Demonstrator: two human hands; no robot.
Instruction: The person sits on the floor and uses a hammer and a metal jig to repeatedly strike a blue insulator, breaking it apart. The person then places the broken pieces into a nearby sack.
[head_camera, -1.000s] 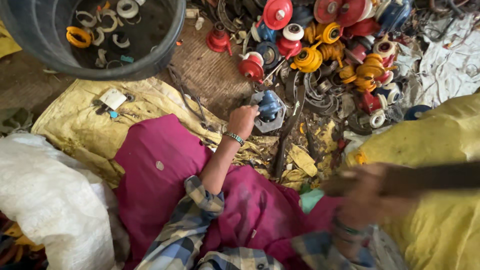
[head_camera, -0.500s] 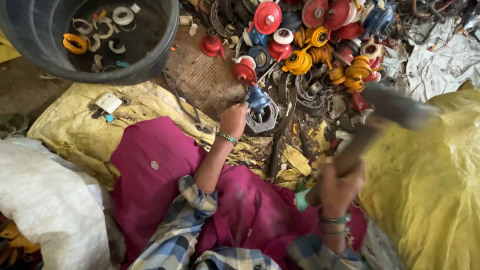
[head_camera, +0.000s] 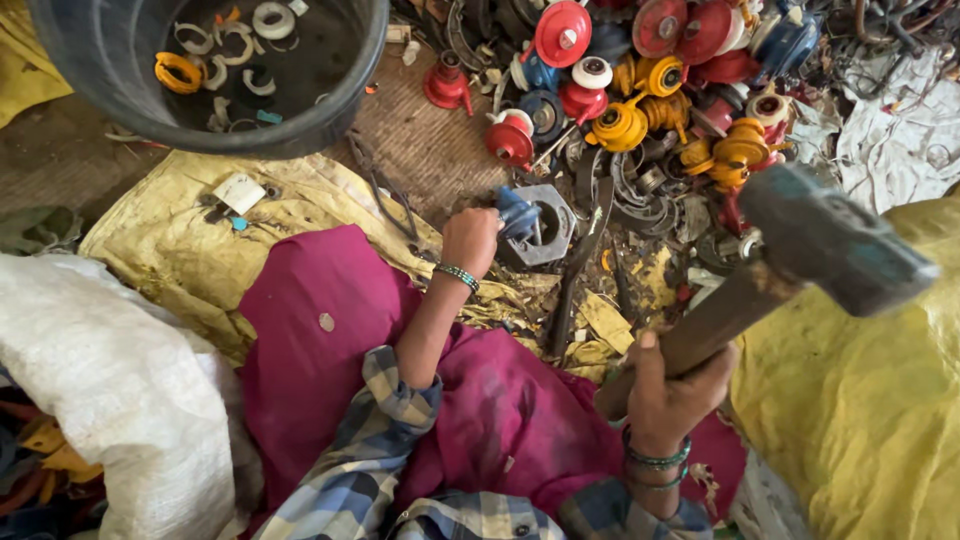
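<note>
Left hand (head_camera: 470, 238), grip clamped on blue part (head_camera: 517, 212), steadies it atop grey metal block (head_camera: 545, 225), frame centre. Right hand (head_camera: 668, 385) grips raised hammer (head_camera: 830, 240), poised for strike.

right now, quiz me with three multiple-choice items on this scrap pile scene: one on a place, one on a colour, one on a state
1. Where is the black tub?
A. upper left
B. lower right
C. under the hammer

2. What colour is the part that the left hand holds on the grey metal piece?
A. green
B. blue
C. white

3. How is the hammer in the right hand?
A. lying on the floor
B. raised, gripped by its wooden handle
C. inside the tub

Answers: 1 A, it fills the top left corner; 2 B, the blue part shows beside the fingers; 3 B, its head is up above the yellow sack.
</note>
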